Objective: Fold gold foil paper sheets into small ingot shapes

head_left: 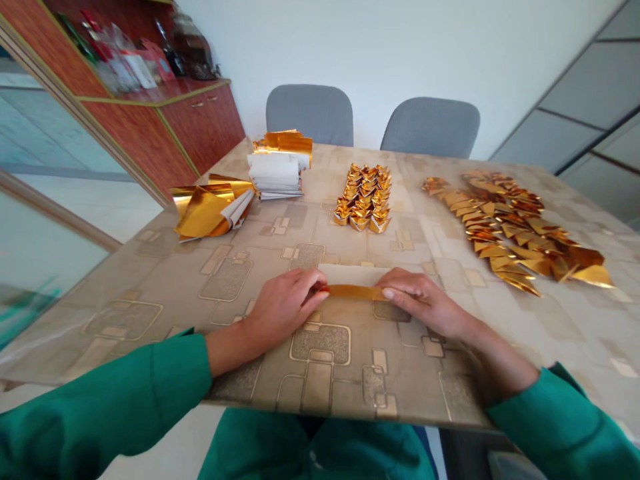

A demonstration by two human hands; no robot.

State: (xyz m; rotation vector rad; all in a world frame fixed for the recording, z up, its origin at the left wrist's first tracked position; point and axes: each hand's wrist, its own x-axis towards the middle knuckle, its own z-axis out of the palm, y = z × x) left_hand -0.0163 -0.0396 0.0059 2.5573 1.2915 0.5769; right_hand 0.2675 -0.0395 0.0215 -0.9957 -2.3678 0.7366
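Note:
A sheet of gold foil paper (pixel 354 293) lies near the table's front edge, its white back facing up and its near edge turned over in a gold strip. My left hand (pixel 287 300) pinches the left end of that strip between thumb and fingers. At the right end, my right hand (pixel 417 298) grips it the same way, thumb along the near side. Beyond the hands stands a tight block of folded gold paper pieces (pixel 364 199) in rows. Further right spread long overlapping rows of pointed gold folded pieces (pixel 505 223).
A stack of white-backed paper (pixel 276 177) with gold sheets on top stands at the back left, beside loose curled gold sheets (pixel 213 207). Two grey chairs (pixel 310 115) are behind the patterned table (pixel 175 267). A wooden cabinet (pixel 200 120) holds bottles at the left.

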